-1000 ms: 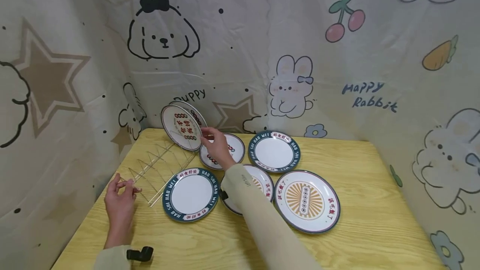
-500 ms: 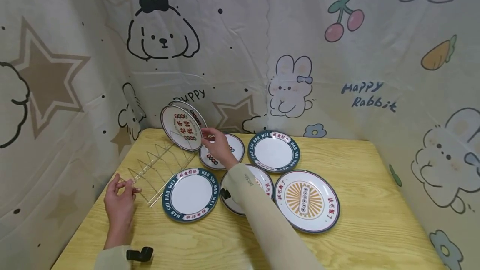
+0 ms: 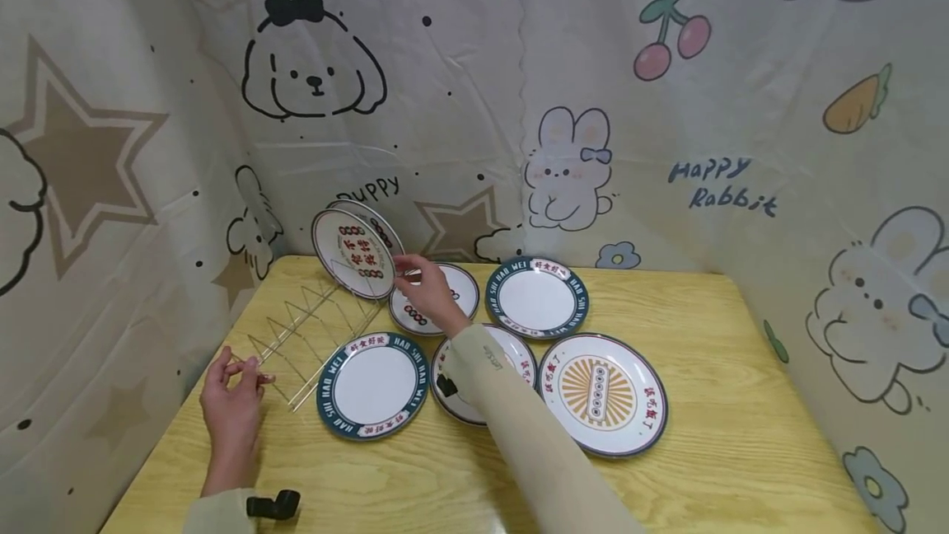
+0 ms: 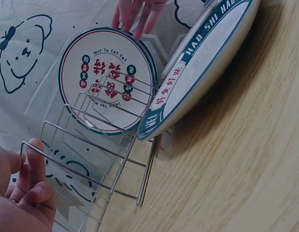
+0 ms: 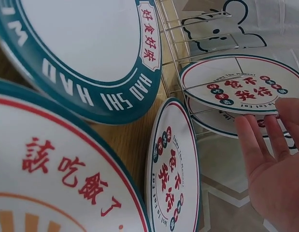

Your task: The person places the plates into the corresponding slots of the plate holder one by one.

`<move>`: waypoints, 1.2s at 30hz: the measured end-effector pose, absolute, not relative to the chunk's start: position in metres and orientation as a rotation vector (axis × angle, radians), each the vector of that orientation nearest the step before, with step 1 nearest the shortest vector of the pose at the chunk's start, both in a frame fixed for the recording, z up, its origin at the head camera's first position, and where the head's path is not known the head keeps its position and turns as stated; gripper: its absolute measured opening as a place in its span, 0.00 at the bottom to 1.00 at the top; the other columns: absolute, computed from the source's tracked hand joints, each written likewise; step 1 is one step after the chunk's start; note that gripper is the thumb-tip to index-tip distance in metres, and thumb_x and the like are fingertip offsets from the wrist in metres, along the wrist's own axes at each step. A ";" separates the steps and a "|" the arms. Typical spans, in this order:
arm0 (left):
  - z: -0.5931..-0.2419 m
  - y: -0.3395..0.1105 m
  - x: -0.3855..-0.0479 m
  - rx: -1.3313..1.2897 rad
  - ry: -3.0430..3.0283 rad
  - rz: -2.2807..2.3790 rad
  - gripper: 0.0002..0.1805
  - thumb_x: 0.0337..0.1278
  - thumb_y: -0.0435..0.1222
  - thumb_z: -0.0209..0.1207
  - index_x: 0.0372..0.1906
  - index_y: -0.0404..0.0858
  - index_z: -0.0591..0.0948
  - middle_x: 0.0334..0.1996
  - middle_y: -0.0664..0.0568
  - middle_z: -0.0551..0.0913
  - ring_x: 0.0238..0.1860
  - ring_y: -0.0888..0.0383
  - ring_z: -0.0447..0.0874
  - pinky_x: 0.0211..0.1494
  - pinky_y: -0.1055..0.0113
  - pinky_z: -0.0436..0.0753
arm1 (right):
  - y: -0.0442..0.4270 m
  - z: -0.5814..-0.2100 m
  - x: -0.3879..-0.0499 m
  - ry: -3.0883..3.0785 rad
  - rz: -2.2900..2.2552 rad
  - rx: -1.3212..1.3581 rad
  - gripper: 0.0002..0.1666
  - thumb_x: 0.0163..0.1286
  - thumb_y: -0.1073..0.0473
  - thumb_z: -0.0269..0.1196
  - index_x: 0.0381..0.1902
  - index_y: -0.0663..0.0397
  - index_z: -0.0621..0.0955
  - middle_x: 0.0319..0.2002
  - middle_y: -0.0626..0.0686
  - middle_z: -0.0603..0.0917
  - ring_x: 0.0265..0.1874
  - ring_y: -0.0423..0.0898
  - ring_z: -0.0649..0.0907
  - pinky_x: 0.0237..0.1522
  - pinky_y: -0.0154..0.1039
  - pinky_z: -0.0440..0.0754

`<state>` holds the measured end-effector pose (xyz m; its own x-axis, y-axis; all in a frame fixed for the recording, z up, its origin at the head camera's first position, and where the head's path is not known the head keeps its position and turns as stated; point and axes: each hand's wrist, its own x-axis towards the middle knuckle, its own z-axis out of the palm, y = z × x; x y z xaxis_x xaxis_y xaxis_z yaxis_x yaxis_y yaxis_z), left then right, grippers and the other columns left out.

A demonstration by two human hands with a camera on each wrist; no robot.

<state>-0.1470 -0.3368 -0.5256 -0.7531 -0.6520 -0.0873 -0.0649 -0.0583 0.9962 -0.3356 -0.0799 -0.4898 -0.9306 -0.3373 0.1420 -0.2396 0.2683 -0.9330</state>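
In the head view a wire rack (image 3: 319, 328) stands at the table's left, two plates upright in its far end. My right hand (image 3: 433, 295) pinches the right edge of the nearer upright plate (image 3: 352, 254), which has red lettering. The second upright plate (image 3: 385, 231) is just behind it. At the rack's near end, my left hand (image 3: 233, 406) holds the wire between thumb and fingers. The left wrist view shows the left hand (image 4: 23, 188) at the end wire of the rack (image 4: 86, 140). In the right wrist view, the right hand's fingers (image 5: 250, 140) touch the rim of the plate (image 5: 246, 87).
Flat on the table (image 3: 712, 369) lie a teal-rimmed plate (image 3: 374, 386) beside the rack, another teal-rimmed plate (image 3: 537, 299) at the back, a red-lettered plate (image 3: 452, 291), a plate (image 3: 511, 348) partly under the right sleeve, and a sunburst plate (image 3: 604, 394). Patterned cloth hangs behind.
The head view has shifted slightly, moving the whole scene a little to the left. Both hands keep the same hold on the plate and the rack.
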 end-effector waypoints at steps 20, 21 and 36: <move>-0.525 -0.338 -0.145 0.769 -1.748 -1.889 0.36 0.78 0.41 0.55 0.83 0.45 0.56 0.45 0.59 0.71 0.27 0.73 0.83 0.37 0.82 0.80 | -0.015 -0.463 -0.308 2.422 -1.604 -0.663 0.24 0.78 0.60 0.62 0.69 0.46 0.78 0.59 0.51 0.84 0.58 0.51 0.83 0.54 0.40 0.85; -0.526 -0.338 -0.145 0.765 -1.754 -1.885 0.36 0.78 0.41 0.55 0.83 0.44 0.56 0.45 0.59 0.70 0.27 0.74 0.83 0.37 0.82 0.80 | -0.009 -0.460 -0.306 2.417 -1.600 -0.661 0.24 0.78 0.60 0.62 0.69 0.46 0.78 0.59 0.52 0.83 0.58 0.51 0.83 0.55 0.41 0.85; -0.524 -0.334 -0.145 0.771 -1.759 -1.898 0.36 0.77 0.43 0.56 0.83 0.46 0.57 0.44 0.59 0.71 0.28 0.72 0.84 0.37 0.81 0.80 | 0.121 -0.437 -0.264 2.460 -1.648 -0.546 0.23 0.78 0.62 0.62 0.68 0.52 0.78 0.60 0.60 0.82 0.55 0.57 0.85 0.55 0.45 0.86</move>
